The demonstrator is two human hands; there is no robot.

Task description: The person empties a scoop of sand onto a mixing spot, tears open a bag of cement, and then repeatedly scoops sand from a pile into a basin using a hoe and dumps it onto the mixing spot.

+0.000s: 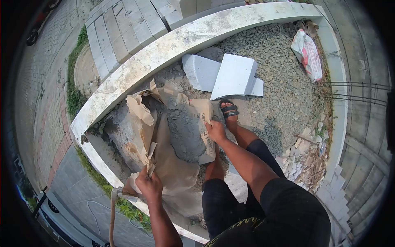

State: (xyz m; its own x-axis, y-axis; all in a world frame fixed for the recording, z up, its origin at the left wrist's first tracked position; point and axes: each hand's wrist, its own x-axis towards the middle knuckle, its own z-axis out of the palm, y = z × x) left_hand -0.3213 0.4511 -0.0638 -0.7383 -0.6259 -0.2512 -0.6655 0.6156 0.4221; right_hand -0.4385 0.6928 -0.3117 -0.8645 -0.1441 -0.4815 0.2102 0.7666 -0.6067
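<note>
A torn brown paper cement sack (173, 152) lies opened out in front of me, with grey cement powder (183, 131) heaped in its middle. My left hand (149, 183) is closed on the sack's crumpled near-left edge. On the other side, my right hand (215, 131) pinches the printed right edge of the same sack. The far end of the paper is ragged and folded up. My sandalled foot (229, 109) stands on the ground just beyond my right hand.
A low white wall (164, 43) curves around the gravel (279, 53). White blocks (234, 76) lie beyond the sack, and a white-and-red sack (306, 55) rests at far right. Broken rubble (302, 154) is at right. A wooden-handled tool (114, 214) leans at the lower left wall.
</note>
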